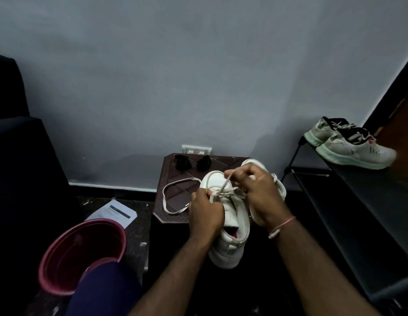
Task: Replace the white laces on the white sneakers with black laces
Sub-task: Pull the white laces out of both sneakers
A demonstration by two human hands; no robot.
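Note:
A white sneaker (230, 226) lies on the front edge of a small brown stool (173, 192), toe pointing away, heel overhanging. My left hand (206, 213) grips the shoe's left side near the eyelets. My right hand (257, 190) pinches the white lace (226, 184) still threaded in the shoe and holds it up over the toe. The second white sneaker (278, 185) sits behind my right hand, mostly hidden. A loose white lace (175, 197) lies looped on the stool to the left. Two bundled black laces (182, 163) (203, 163) rest at the stool's back edge.
A pink bucket (80, 254) stands on the floor at lower left, with a printed paper (116, 213) behind it. A black shoe rack (358, 197) at right carries a worn pair of white sneakers (349, 144). A dark chair fills the left; a wall socket (196, 150) is behind the stool.

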